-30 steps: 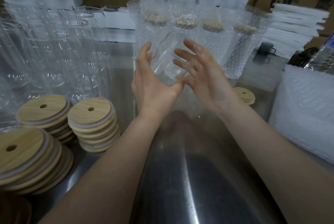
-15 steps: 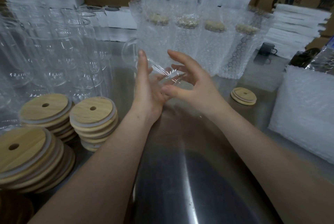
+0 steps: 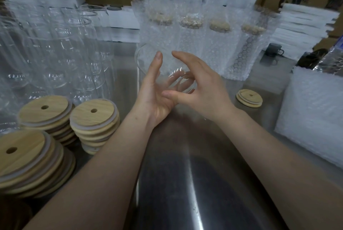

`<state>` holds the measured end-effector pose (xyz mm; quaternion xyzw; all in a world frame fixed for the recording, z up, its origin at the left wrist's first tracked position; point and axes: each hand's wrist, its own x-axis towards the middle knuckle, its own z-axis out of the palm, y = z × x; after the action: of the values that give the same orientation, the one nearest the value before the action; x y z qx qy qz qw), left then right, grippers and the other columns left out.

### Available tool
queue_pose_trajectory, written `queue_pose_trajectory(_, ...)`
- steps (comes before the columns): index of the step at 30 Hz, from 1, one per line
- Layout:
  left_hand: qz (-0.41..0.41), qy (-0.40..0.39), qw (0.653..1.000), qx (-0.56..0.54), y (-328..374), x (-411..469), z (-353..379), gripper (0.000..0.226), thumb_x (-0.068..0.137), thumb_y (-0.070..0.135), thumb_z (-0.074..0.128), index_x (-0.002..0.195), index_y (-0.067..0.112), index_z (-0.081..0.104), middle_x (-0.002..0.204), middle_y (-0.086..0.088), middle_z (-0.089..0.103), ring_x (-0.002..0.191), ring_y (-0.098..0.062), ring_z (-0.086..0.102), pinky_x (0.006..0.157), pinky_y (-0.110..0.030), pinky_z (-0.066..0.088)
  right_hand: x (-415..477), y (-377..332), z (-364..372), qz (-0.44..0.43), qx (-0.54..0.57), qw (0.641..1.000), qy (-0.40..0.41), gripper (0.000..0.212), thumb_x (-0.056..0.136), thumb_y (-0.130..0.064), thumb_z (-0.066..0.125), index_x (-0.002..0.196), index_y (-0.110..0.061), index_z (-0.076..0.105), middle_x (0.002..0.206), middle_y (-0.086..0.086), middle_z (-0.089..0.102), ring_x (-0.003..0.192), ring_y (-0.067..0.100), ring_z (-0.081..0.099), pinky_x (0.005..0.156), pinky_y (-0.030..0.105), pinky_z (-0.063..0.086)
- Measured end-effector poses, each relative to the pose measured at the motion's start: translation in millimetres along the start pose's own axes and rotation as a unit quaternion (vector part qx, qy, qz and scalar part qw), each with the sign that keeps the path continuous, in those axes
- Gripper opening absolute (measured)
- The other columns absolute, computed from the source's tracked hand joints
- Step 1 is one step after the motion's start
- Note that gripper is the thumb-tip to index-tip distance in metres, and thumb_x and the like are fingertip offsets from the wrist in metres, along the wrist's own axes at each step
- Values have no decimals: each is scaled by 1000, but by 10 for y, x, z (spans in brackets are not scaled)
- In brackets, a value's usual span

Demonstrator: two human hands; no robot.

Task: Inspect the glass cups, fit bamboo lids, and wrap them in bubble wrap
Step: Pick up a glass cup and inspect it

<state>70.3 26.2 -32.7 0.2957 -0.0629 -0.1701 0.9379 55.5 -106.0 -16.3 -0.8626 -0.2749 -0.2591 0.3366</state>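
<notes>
Held tilted just in front of the wrapped cups [image 3: 204,44], the glass cup [image 3: 168,66] rests against the left hand's [image 3: 154,92] straight fingers while the right hand [image 3: 202,88] curls round its base; best to turn it slowly, checking rim and wall for chips.
</notes>
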Motion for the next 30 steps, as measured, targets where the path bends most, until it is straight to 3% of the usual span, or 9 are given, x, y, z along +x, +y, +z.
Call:
queue_pose_trajectory(5, 9, 12, 998, 62, -26, 4, 12, 75, 88, 58, 57, 150, 23, 32, 148, -20, 45, 124, -39, 57, 108, -53, 42, -9, -42, 16, 7, 13, 999, 43, 71, 75, -61, 62, 136, -25, 57, 136, -8, 58, 112, 11, 63, 92, 43, 54)
queue_pose_trajectory(10, 24, 8, 993, 115, -13, -9, 13, 80, 90, 61, 49, 152, 15, 28, 142, -24, 50, 123, -38, 57, 100, -48, 48, 4, -49, 28, 47, 120, 990, 58, 47, 81, -45, 69, 126, -32, 62, 126, 1, 67, 97, 15, 71, 89, 46, 56)
queue_pose_trajectory(13, 46, 6, 991, 126, -4, -17, 18, 80, 90, 60, 48, 154, 17, 23, 121, -19, 62, 104, -33, 64, 91, -44, 53, 18, -33, 7, 71, 213, 974, 39, 33, 87, -36, 65, 120, -35, 65, 112, 4, 73, 115, 26, 65, 98, 51, 51)
queue_pose_trajectory(15, 56, 13, 991, 117, -17, 0, -8, 78, 91, 59, 49, 153, 18, 23, 115, -13, 68, 105, -38, 66, 99, -47, 51, 33, -25, -13, 64, 238, 969, 30, 28, 90, -31, 62, 118, -36, 63, 120, -5, 68, 123, 16, 60, 106, 47, 47)
queue_pose_trajectory(18, 51, 27, 994, 89, -29, 27, -55, 85, 88, 61, 54, 154, 19, 21, 131, -19, 61, 126, -47, 52, 107, -56, 42, 47, -11, -26, 45, 266, 963, 10, 29, 96, -20, 56, 122, -33, 58, 123, -10, 63, 130, 18, 55, 110, 50, 42)
queue_pose_trajectory(21, 40, 26, 997, 61, 5, 14, -57, 97, 78, 65, 58, 153, 13, 25, 136, -18, 56, 100, -39, 66, 87, -46, 56, 67, 23, -52, 36, 271, 962, -16, 33, 99, -11, 52, 125, -31, 54, 123, -18, 60, 126, 28, 55, 110, 55, 40)
queue_pose_trajectory(25, 38, 30, 999, 25, 0, -3, -76, 70, 81, 68, 56, 111, 4, 62, 112, -20, 70, 84, -32, 72, 68, -35, 57, 84, 53, -106, 33, 272, 960, -62, 37, 100, -4, 48, 133, -21, 46, 128, -15, 56, 126, -6, 47, 104, 26, 46)
queue_pose_trajectory(27, 30, 29, 999, -9, 4, -22, -66, 76, 81, 69, 57, 118, 2, 57, 102, -19, 72, 79, -31, 72, 61, -31, 56, 92, 55, -139, 34, 279, 956, -82, 40, 100, -2, 48, 135, -20, 42, 137, -12, 47, 126, -14, 42, 93, 12, 45)
queue_pose_trajectory(30, 17, 27, 999, -27, 20, -30, -53, 94, 81, 71, 55, 138, -2, 45, 110, -23, 69, 81, -31, 71, 62, -31, 57, 99, 58, -172, 35, 289, 951, -107, 46, 96, 0, 54, 135, -23, 43, 142, -8, 44, 128, -11, 42, 96, 15, 44)
